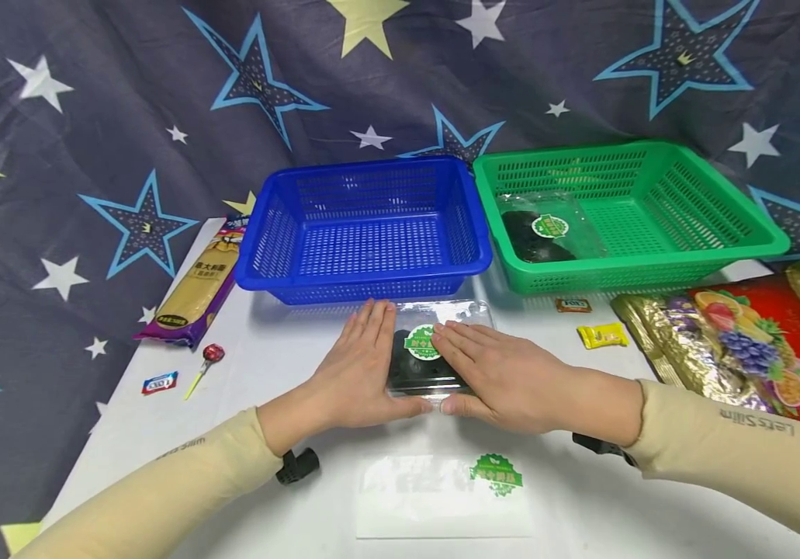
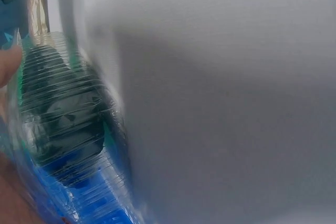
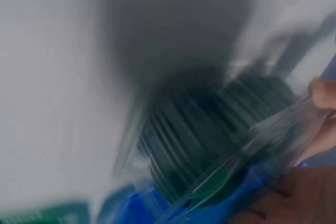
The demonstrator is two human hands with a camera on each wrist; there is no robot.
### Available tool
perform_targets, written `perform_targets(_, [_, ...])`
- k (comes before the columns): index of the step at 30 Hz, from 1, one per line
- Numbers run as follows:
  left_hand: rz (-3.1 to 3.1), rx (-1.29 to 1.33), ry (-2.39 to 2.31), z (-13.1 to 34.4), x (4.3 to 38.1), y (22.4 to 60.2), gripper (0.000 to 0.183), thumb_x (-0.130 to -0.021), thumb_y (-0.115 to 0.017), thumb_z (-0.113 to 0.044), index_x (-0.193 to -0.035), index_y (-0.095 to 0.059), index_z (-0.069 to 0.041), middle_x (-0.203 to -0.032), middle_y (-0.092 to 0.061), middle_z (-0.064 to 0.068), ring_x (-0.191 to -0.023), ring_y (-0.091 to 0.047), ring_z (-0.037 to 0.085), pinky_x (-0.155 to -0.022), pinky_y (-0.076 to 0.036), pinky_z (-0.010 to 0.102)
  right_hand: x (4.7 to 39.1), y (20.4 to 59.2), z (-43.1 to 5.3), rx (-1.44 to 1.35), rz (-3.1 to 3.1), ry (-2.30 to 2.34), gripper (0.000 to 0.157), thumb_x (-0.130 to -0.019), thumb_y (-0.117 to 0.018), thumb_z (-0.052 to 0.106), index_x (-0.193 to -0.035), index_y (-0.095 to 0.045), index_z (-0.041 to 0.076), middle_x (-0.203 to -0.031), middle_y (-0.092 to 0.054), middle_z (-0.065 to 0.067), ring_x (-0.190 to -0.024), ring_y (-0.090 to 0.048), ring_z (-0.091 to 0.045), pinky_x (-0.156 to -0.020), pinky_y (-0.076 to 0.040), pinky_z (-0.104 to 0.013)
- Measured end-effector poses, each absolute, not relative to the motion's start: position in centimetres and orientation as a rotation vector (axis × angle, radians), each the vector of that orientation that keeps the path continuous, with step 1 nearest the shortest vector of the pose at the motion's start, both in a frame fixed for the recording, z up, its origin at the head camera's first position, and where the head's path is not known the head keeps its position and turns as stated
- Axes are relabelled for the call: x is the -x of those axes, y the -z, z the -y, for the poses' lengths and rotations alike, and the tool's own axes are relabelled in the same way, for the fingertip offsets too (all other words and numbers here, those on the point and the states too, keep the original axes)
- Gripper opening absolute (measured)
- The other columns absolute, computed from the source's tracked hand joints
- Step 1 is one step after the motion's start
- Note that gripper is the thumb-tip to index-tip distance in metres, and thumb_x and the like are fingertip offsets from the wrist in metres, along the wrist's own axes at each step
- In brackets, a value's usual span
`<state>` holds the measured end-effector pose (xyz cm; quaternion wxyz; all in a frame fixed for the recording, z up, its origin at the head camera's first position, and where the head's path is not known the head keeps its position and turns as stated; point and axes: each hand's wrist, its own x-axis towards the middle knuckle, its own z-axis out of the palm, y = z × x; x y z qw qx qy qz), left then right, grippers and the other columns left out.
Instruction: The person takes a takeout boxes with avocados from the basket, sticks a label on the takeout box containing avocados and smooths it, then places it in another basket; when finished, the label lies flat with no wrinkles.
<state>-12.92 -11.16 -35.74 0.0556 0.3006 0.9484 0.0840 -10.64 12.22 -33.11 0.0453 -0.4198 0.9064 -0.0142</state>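
Observation:
A clear plastic box [image 1: 441, 313] with dark contents lies on the table before the blue basket. A round green-and-white sticker [image 1: 419, 343] is on its lid. My left hand [image 1: 361, 373] rests along the box's left side, fingers straight and thumb stretched along the near edge. From the right, my right hand [image 1: 511, 373] lays its straight fingers across the lid, its thumb near the left one. Dark rounded contents show through the ribbed box [image 2: 63, 119] in the left wrist view. The right wrist view shows the same box [image 3: 199, 145], blurred, beside the fingers.
Behind stand a blue basket [image 1: 365, 283] and a green basket [image 1: 651, 272], which holds a similar box [image 1: 581, 225]. A clear sheet-like piece [image 1: 434, 505] with a green sticker lies in front. Pasta [image 1: 197, 287], a lollipop [image 1: 213, 353], small sweets [image 1: 602, 335] and a fruit-print bag [image 1: 742, 341] flank them.

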Motion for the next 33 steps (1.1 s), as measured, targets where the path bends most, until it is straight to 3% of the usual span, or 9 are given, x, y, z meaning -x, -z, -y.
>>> perform_targets(7, [-2.884,-0.921,-0.271,11.7,12.9,36.0,0.126,-0.072,-0.051,-0.081,-0.15,-0.002,0.005,-0.156,-0.005,0.025,-0.144,-0.001,0.039,-0.116,-0.003,0.044,9.9,33.3,-11.9,1.348,-2.735,0.088,0.077,-0.098,-0.028,0.058,-0.146,-0.032,-0.001,-0.153,-0.029,-0.015,-0.142,-0.024,-0.028,-0.113,-0.025,-0.043])
perform_targets(33, [-2.837,-0.947,-0.304,11.6,12.9,36.1,0.123,-0.074,-0.054,-0.076,-0.15,0.002,0.003,-0.157,0.003,0.021,-0.144,0.006,0.037,-0.115,0.0,0.046,11.4,33.9,-9.9,1.502,-2.542,0.275,0.076,-0.1,-0.029,0.055,-0.15,-0.018,-0.001,-0.157,-0.016,-0.013,-0.144,-0.015,-0.024,-0.115,-0.021,-0.041])
